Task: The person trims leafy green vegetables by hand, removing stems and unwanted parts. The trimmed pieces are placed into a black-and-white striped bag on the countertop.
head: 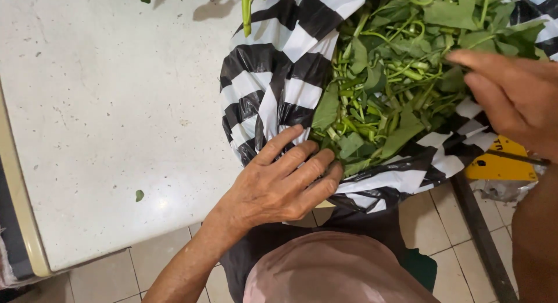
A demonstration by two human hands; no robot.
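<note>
While the left hand (279,184) lies flat with fingers spread on the near rim of a black-and-white striped plastic bag (279,76), pressing it down rather than gripping, the right hand (514,93) hovers over the leafy green stems (389,70) piled inside, fingers loosely extended and touching the leaves. Bag sits at the edge of a white speckled table (104,117); 1 stray leaf (139,195) lies on it.

White table (104,105) under striped bag (279,76)
</note>
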